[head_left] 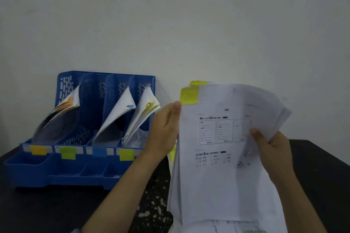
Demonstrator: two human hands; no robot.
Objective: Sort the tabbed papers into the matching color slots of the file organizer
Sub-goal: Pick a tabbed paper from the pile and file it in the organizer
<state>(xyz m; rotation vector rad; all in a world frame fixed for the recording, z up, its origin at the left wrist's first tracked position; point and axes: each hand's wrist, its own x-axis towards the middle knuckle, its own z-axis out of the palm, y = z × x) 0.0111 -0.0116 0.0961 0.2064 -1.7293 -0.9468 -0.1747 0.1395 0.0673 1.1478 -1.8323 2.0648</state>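
Note:
I hold a fanned stack of printed papers (223, 157) upright at the right. My left hand (164, 130) grips its left edge, thumb just below a yellow tab (189, 96) on the front sheet. My right hand (272, 147) grips the right side, thumb on the front. A second yellow tab (198, 82) peeks out behind. The blue file organizer (91, 168) stands at the left with orange (38, 150), green (67, 153), blue (99, 151) and yellow (126, 154) slot labels. Papers lean in the orange, blue and yellow slots.
The organizer sits on a dark table (37, 210) against a white wall (170, 24). More sheets (236, 228) lie flat on the table under the held stack. A speckled patch of the tabletop (155, 204) shows between my forearms.

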